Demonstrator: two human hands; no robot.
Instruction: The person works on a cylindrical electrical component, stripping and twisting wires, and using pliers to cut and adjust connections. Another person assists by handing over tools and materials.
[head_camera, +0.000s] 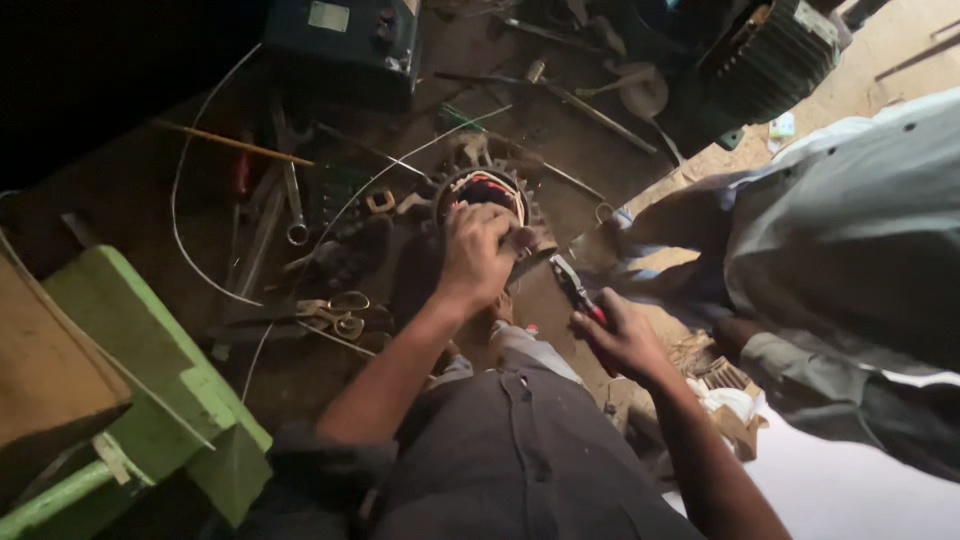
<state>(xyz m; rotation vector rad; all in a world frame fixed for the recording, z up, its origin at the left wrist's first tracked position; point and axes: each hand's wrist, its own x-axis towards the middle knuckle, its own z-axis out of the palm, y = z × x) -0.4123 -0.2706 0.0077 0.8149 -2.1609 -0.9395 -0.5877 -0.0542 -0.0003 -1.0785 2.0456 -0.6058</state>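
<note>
head view: left hand (478, 250) clamped over motor stator (483, 195) rim to steady it on the floor; right hand (622, 335) closed around red-handled pliers (575, 287), jaws toward the windings.

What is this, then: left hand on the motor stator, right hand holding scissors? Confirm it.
Not quite. The left hand does rest on the motor stator, but the right hand holds red-handled pliers, not scissors. The scissors lie on the floor, as the head view shows.
</note>
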